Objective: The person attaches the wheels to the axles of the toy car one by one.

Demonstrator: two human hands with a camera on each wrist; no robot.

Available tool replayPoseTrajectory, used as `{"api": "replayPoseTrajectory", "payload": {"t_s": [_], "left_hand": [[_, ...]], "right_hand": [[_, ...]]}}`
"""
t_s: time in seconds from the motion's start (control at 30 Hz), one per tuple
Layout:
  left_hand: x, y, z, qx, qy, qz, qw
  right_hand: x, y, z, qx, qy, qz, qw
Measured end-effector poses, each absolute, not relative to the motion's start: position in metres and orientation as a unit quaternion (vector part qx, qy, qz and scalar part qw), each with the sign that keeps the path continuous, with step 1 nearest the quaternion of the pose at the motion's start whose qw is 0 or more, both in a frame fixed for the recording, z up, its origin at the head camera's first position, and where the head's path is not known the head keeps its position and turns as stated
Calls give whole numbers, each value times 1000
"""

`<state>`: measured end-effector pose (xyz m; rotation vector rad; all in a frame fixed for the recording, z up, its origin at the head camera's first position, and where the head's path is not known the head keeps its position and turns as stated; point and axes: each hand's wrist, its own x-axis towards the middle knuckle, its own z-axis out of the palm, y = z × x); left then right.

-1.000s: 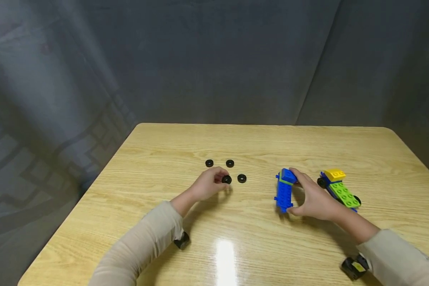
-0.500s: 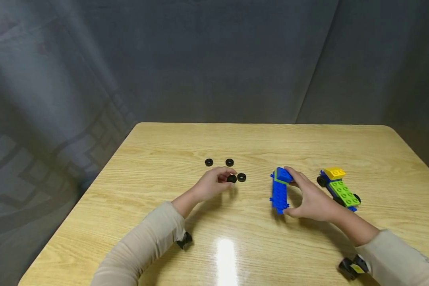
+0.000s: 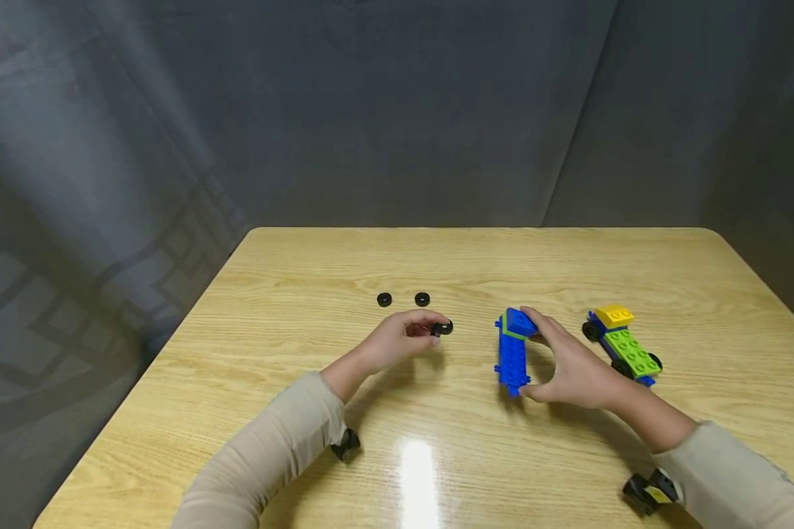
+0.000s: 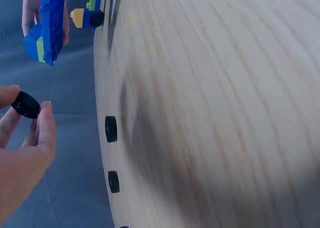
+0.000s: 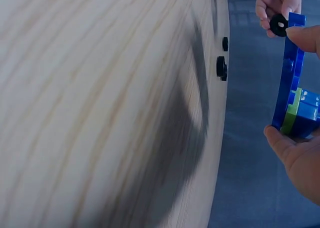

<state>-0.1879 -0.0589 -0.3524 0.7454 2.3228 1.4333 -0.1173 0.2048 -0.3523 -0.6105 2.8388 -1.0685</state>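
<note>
My left hand (image 3: 400, 339) pinches a small black toy wheel (image 4: 26, 105) between thumb and fingers, raised above the table. In the head view that wheel overlaps another black wheel (image 3: 447, 327), which lies on the tabletop. With thumb and fingers at its two ends, my right hand (image 3: 578, 369) grips a blue brick-built toy car body (image 3: 512, 358). The body has a lime strip and a sloped blue block at its far end, and small axle pegs stick out of its sides without wheels. It is held clear of the table, as the right wrist view shows.
Two more black wheels (image 3: 384, 299) lie flat beyond my left hand. Right of the blue body stands a second toy car (image 3: 628, 353) with a lime plate, yellow block and black wheels. Behind the wooden table (image 3: 490, 257) hangs a dark grey curtain (image 3: 397, 117).
My left hand has moved right with its wheel, to in front of the wheel lying there. My right hand has shifted slightly left with the blue car body.
</note>
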Motion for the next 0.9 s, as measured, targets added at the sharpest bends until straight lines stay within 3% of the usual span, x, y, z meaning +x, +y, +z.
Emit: {"api": "replayPoseTrajectory", "payload": {"t_s": [0.9], "left_hand": [[-188,-41,-354,216,753,588,202]], "right_hand": [[-116,196,-357,-214,902,-375,15]]}}
